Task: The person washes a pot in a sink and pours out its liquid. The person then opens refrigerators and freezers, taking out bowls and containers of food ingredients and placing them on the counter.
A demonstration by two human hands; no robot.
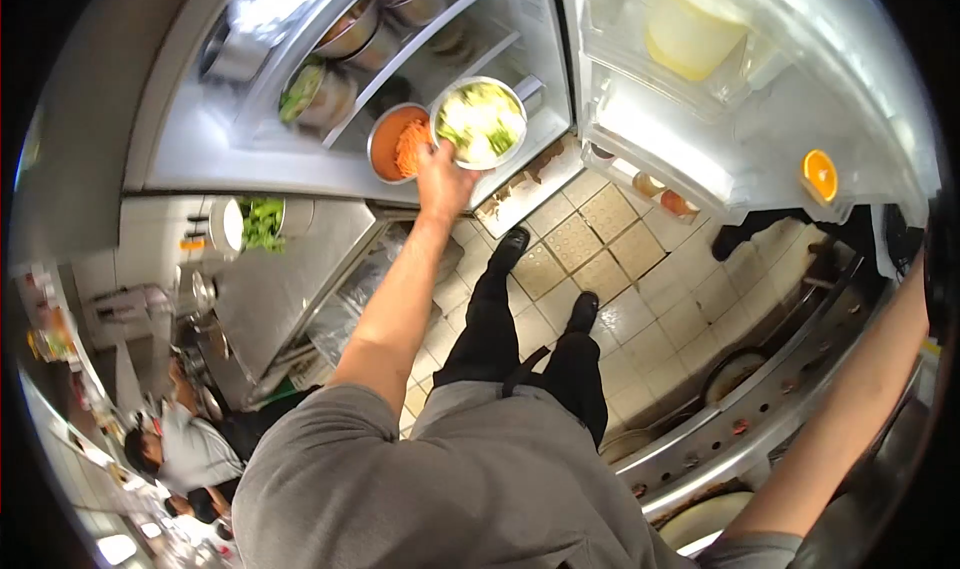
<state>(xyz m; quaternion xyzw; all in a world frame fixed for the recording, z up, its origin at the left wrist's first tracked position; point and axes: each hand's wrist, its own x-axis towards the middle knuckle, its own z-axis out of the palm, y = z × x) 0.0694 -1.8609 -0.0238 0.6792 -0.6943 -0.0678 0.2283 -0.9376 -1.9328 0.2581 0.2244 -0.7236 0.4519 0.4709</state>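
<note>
My left hand reaches into the lower part of an open refrigerator, its fingers closed on the near rim of a round metal bowl of chopped pale-green leafy vegetable. Right beside it, and partly behind my fingers, is a second metal bowl with shredded carrot in it. Whether my fingers also touch that carrot bowl, I cannot tell. My right arm stretches out to the right, towards the refrigerator door; the hand itself is lost past the dark edge of the view.
Several filled containers stand on the refrigerator shelves. The door holds a yellow-filled container and an orange half. At left, a steel counter carries a container of greens. A stove lines the right. People are at lower left.
</note>
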